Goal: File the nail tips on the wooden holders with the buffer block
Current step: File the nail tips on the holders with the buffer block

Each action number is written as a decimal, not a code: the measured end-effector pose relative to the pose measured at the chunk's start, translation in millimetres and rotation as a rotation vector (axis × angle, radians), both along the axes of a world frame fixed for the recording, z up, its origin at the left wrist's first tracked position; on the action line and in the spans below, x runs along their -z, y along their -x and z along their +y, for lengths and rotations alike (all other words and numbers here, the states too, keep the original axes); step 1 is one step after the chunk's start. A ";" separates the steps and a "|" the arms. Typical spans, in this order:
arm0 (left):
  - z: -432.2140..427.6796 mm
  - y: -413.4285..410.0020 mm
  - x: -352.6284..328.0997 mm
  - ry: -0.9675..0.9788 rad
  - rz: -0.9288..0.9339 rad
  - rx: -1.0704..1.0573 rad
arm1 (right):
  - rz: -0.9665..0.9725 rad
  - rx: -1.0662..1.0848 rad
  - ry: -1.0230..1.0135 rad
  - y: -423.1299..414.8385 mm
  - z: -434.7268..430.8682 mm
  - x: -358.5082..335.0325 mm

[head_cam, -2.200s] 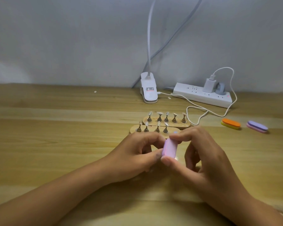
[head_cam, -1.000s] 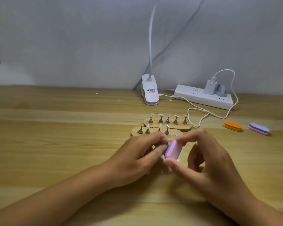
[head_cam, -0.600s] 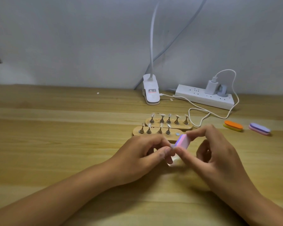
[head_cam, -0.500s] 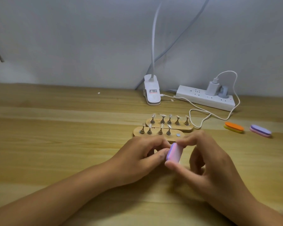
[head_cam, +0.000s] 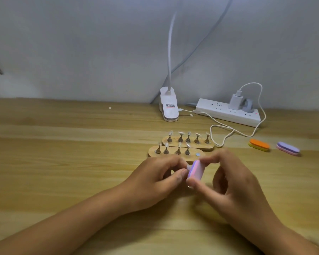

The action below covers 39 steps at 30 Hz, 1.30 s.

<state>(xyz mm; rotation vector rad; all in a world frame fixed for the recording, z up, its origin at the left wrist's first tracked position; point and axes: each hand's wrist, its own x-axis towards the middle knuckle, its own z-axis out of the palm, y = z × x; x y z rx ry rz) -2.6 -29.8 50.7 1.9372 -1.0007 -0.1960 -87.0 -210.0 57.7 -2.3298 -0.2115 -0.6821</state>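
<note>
Pink-and-purple buffer block (head_cam: 196, 171), pinched between the right hand (head_cam: 234, 184) thumb and fingers, meets a small nail tip (head_cam: 189, 166) pinched in the left hand (head_cam: 155, 179), just before the wooden holders (head_cam: 173, 154) on the desk (head_cam: 63, 162).

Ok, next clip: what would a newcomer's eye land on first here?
Centre front, the right hand pinches a pink buffer block against what looks like a nail tip held by the left hand. Just behind, the near wooden holder and the far wooden holder carry rows of upright nail tips; a white power strip lies by the wall, right.
</note>
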 end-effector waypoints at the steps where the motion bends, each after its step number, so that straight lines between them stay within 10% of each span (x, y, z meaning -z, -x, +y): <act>1: 0.3 -0.4 0.6 -0.012 0.004 -0.004 | -0.009 -0.049 0.036 1.0 2.9 2.1; 39: -0.1 2.2 -5.1 -0.036 -0.031 -0.011 | -0.020 0.024 -0.006 -2.0 -1.3 -6.0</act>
